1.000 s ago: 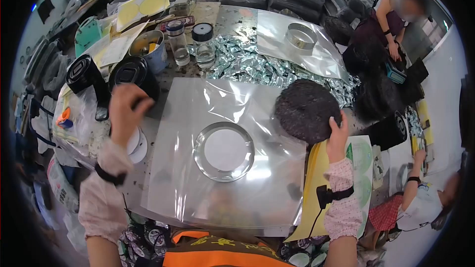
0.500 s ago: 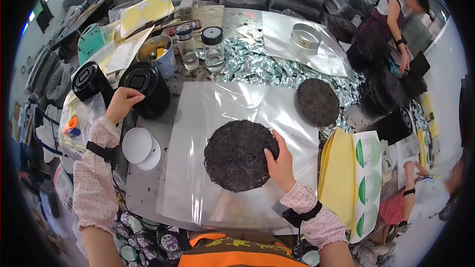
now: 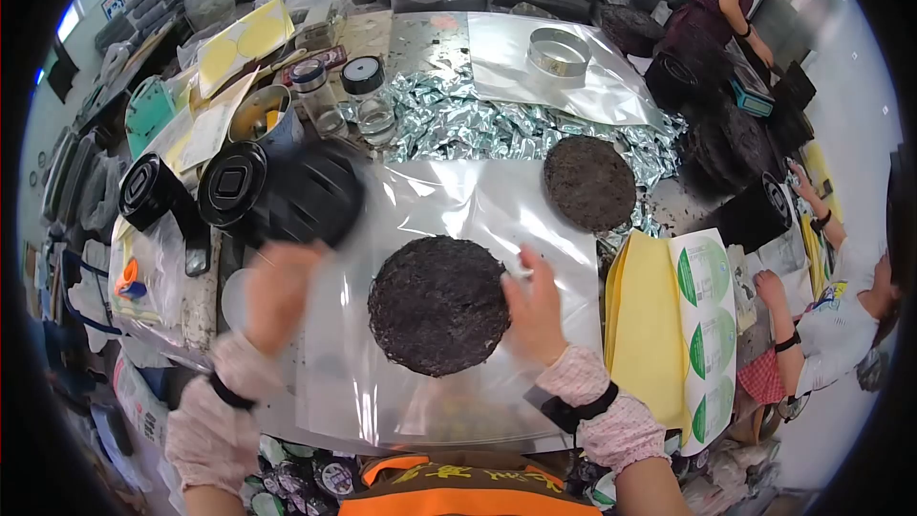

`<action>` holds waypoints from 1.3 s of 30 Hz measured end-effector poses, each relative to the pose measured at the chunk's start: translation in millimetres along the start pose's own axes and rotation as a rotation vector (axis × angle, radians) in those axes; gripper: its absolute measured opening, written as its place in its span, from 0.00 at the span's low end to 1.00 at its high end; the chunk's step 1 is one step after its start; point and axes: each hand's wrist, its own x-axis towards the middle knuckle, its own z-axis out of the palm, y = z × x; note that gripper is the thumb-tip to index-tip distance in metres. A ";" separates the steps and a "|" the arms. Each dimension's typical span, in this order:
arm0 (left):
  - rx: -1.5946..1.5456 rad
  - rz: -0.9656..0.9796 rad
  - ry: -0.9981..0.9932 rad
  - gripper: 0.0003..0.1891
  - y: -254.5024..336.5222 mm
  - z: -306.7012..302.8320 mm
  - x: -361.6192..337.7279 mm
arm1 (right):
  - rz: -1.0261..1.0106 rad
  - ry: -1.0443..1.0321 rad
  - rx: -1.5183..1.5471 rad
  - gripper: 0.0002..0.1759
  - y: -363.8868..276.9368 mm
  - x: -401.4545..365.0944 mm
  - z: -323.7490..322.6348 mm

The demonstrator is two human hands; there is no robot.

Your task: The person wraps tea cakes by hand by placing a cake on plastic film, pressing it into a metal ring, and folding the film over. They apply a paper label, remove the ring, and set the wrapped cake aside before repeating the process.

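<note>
A round, dark, pressed cake (image 3: 439, 306) lies on the clear plastic sheet (image 3: 334, 392) in front of me. My right hand (image 3: 537, 311) is at the cake's right edge, thumb and fingers apart, slightly blurred. On the left, my left hand (image 3: 282, 291) is smeared by motion just below a black cylindrical canister (image 3: 232, 183). A blurred, ridged black body (image 3: 320, 193) extends rightward from the canister's lidded end, over the sheet's corner. White discs (image 3: 234, 298) are partly hidden behind my left hand. A second dark cake (image 3: 589, 183) rests at the sheet's upper right corner.
Foil packets (image 3: 458, 124) spread behind the sheet, with a metal ring (image 3: 559, 53) beyond. Two glass jars (image 3: 373, 115) stand at back left. Yellow label sheets (image 3: 642, 325) lie at right. Another black canister (image 3: 153, 191) stands far left. Co-workers are at the right.
My left hand has moved right and down from the canister's lid, and a blurred black body now shows beside it. My right hand has let go of the cake. The view has shifted right.
</note>
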 end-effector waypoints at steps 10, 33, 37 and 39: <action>-0.597 0.132 -0.512 0.24 93.6 56.3 1.1 | 0.277 0.381 -0.308 0.44 185.1 144.8 -106.0; -1.353 -0.918 -0.145 0.22 51.6 110.7 -21.7 | -0.844 -0.550 -0.151 0.35 -16.1 -44.3 2.9; -0.907 -0.687 -0.050 0.24 59.1 113.4 -37.4 | -0.709 -0.642 -0.098 0.44 -28.6 -25.2 2.0; -0.845 -0.652 -0.058 0.29 58.6 118.5 -37.2 | -0.670 -0.557 -0.279 0.47 -61.0 5.3 16.2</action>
